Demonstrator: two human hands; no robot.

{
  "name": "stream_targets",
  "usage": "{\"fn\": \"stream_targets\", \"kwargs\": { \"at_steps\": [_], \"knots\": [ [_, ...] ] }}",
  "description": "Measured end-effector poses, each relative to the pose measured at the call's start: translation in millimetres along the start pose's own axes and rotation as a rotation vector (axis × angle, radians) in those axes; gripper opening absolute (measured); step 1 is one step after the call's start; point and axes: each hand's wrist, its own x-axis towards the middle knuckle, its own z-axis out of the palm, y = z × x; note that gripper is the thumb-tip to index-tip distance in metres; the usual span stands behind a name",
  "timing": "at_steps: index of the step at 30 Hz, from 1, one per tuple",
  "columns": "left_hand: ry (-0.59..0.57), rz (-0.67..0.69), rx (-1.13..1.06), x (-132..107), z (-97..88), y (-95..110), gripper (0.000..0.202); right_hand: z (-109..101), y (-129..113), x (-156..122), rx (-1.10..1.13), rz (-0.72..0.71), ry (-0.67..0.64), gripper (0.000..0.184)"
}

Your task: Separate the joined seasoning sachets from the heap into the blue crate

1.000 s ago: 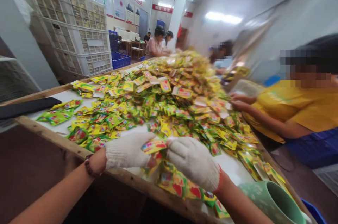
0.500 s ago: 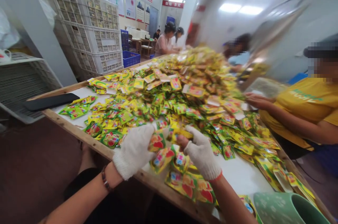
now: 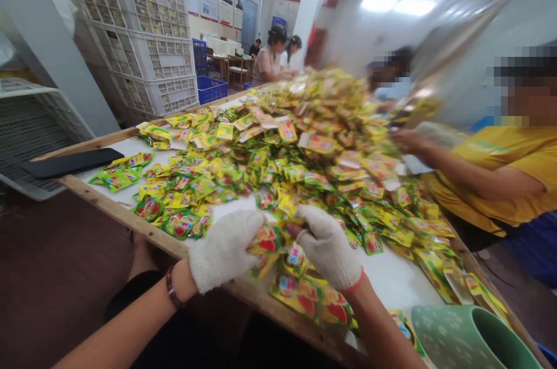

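Observation:
My left hand [image 3: 228, 250], in a white knitted glove, is closed on a small yellow-green snack packet [image 3: 266, 239] with a red fruit picture. Close beside it, my right hand [image 3: 329, 248], gloved with bare fingertips, pinches the edge of a yellow packet [image 3: 290, 224]. Whether the two packets are joined, I cannot tell. Below and between the hands, more packets [image 3: 300, 297] lie near the wooden table edge. Beyond them rises a big heap of similar packets [image 3: 261, 169], with flat yellow and pink pieces on top [image 3: 319, 143].
A green flowered cup [image 3: 444, 328] lies tilted at the lower right. A dark flat object [image 3: 72, 163] rests on the table's left corner. White crates [image 3: 167, 61] are stacked behind. A person in a yellow shirt [image 3: 491, 166] works at the right; others sit farther along.
Both hands stay close together around the packets, the right one slightly higher on its packet. A white patch shows behind the left hand. The person in yellow has shifted an arm.

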Motion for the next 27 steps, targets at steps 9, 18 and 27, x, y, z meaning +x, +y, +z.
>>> {"fn": "stream_targets", "kwargs": {
  "at_steps": [9, 18, 27],
  "knots": [
    [0.050, -0.181, 0.051, -2.8, 7.6, 8.6, 0.049, 13.3, -4.4, -9.5, 0.208, 0.143, -0.009, 0.018],
    [0.104, -0.086, 0.125, -6.6, 9.6, 11.1, 0.054, 1.7, -3.2, -3.4, 0.155, 0.079, 0.005, 0.018],
    [0.095, -0.058, 0.066, -5.2, 5.1, 16.2, 0.050, 5.6, -7.4, -6.0, 0.049, -0.051, 0.039, 0.019]
  ]
}}
